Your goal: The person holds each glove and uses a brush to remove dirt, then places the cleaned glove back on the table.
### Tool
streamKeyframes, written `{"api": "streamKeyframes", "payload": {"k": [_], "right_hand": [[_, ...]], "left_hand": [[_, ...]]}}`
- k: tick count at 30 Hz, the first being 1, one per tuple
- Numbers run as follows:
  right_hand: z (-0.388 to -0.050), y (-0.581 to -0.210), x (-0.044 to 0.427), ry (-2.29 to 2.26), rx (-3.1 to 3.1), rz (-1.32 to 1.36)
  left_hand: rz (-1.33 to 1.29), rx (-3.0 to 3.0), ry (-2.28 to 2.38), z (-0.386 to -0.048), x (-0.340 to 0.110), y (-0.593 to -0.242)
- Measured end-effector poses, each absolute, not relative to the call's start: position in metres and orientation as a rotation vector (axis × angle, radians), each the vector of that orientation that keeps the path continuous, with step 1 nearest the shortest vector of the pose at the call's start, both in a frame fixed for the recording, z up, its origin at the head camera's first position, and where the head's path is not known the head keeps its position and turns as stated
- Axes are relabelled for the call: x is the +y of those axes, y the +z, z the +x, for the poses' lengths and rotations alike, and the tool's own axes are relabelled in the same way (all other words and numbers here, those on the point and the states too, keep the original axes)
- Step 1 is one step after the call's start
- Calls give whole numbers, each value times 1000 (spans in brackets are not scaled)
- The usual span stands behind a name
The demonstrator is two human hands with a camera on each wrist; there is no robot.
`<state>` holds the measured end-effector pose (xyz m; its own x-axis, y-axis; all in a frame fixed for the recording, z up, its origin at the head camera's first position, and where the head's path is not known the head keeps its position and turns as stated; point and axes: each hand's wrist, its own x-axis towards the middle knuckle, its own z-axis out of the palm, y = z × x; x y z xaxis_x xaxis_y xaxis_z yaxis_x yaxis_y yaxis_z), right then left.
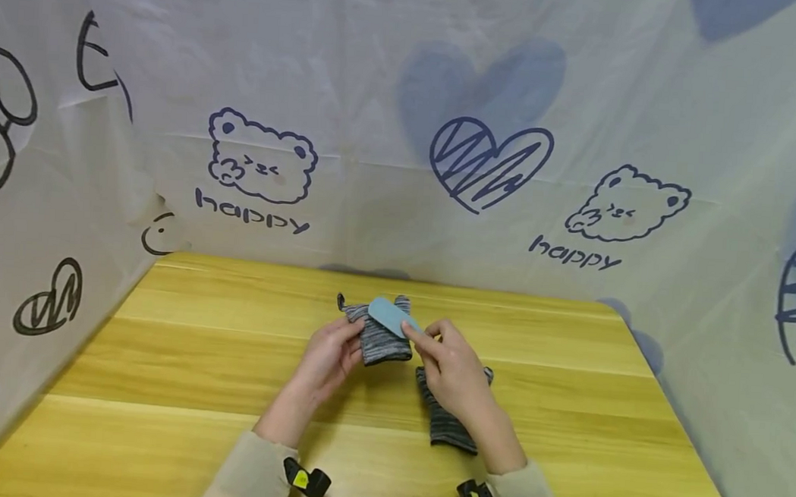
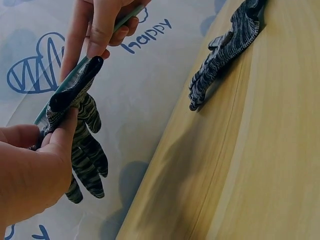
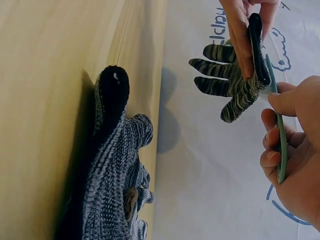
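A grey-and-black striped knit glove is held up above the table, its fingers hanging away in both wrist views. My left hand pinches its left side, thumb and fingers at the cuff in the left wrist view. A flat light-blue tool with rounded ends lies against the glove's face. My right hand grips this tool, index finger stretched along it, the other fingers curled round it in the right wrist view. A second matching glove rests on the table, partly under my right forearm.
The yellow wood-grain table runs back to a pale hanging cloth printed with bears, hearts and words. The same kind of cloth hangs at both sides. Black straps with small devices sit on both wrists.
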<state>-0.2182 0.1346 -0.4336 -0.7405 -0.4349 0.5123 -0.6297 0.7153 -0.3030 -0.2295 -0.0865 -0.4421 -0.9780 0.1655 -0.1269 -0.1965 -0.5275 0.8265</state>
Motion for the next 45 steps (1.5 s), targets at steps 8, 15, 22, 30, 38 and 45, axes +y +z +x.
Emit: {"api": "streamKeyframes", "payload": {"k": [8, 15, 22, 30, 38, 45], "right_hand": [[-217, -437, 135, 711, -2522, 795], [-218, -436, 137, 713, -2520, 770], [-218, -433, 137, 702, -2493, 765], [-219, -432, 138, 679, -2422, 775], [-218, -431, 140, 695, -2378, 762], [-217, -432, 137, 693, -2403, 810]], "left_hand": [[-87, 1487, 2527, -228, -89, -445], [-89, 1488, 2532, -230, -89, -445], [-81, 1482, 2535, -231, -89, -442], [-60, 1470, 2544, -231, -91, -442], [-59, 1478, 2545, -231, -94, -443], [-66, 1469, 2553, -231, -94, -442]]}}
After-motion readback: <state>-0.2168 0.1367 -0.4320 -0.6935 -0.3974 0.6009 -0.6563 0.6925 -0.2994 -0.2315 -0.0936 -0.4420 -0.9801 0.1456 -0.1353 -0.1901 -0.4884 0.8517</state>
